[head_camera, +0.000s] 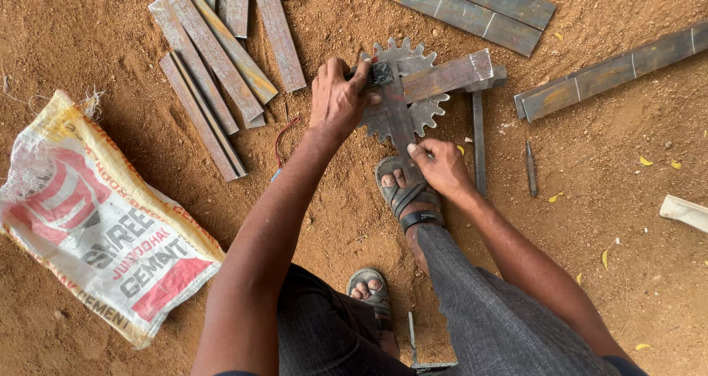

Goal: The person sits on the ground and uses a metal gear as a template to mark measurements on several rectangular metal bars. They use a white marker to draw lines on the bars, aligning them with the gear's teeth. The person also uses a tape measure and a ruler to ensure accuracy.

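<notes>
My left hand (337, 95) grips a small dark tool head (379, 73) pressed on a rusty flat steel strip (400, 121). The strip lies across a toothed steel gear disc (413, 59) on the sandy ground. My right hand (440, 166) holds the near end of that strip down, right beside my sandalled foot (404, 195), which stands on the strip's end. A second flat bar (448, 75) crosses the disc toward the right. My other foot (371, 295) rests on the ground nearer to me.
A pile of flat steel strips (217, 59) lies at upper left. Longer marked bars (472, 3) lie at the top and another long bar (612, 72) at right. A printed woven sack (96, 221) lies at left. A thin rod (479, 143) and a punch (530, 168) lie right of my hand.
</notes>
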